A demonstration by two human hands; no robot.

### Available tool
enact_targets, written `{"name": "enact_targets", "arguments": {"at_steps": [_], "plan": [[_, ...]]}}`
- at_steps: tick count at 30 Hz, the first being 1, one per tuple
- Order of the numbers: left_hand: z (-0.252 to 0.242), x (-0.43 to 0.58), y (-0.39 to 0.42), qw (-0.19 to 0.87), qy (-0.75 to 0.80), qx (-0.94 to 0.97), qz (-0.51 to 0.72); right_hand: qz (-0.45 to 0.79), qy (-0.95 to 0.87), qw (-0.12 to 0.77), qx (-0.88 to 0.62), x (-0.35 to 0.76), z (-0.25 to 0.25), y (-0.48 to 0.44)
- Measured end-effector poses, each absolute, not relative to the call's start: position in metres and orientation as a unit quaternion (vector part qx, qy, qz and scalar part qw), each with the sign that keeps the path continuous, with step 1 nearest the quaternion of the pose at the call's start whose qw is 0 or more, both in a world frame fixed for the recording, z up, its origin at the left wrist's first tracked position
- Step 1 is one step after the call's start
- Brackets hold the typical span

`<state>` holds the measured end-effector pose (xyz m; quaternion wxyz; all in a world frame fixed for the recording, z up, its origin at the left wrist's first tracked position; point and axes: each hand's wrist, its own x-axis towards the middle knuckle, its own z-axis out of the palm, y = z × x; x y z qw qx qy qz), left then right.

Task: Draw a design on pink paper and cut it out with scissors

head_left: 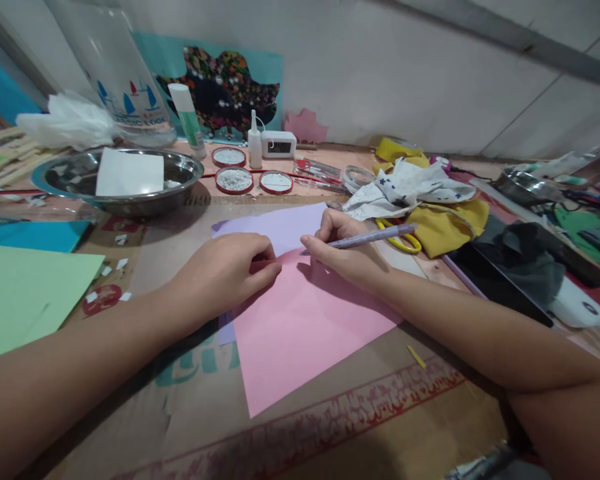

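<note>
A sheet of pink paper [300, 333] lies in front of me over a sheet of lilac paper [275, 223], which shows along the far side and at the left. My left hand [235, 267] is closed at the far left edge of the pink sheet, thumb and fingers pinched on it. In my right hand [347, 247] is a slim purple-grey pen [375, 237], its tip pointing left near the pink sheet's far edge. The right fingers are curled close to that edge; whether they also grip the paper I cannot tell.
Cardboard [190, 413] covers the work surface. Left are a metal bowl [185, 180] and green paper [30, 293]. Behind stand a glue stick [187, 120], a small glue bottle [255, 143] and red-rimmed bead dishes [234, 180]. Cloth scraps [405, 187] and a dark phone-like slab [500, 283] lie right.
</note>
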<state>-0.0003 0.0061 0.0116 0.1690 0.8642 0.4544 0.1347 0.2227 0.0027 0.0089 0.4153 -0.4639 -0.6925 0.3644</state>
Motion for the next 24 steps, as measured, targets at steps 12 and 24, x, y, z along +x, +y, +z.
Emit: {"name": "enact_targets", "arguments": {"at_steps": [12, 24], "plan": [[0.017, -0.001, 0.004, 0.103, 0.409, 0.893, 0.159, 0.265, -0.71, 0.469, -0.452, 0.223, 0.007, -0.01], [0.017, -0.003, 0.001, 0.026, 0.383, 0.908, 0.171, 0.126, -0.833, 0.423, -0.334, 0.228, 0.009, 0.002]]}}
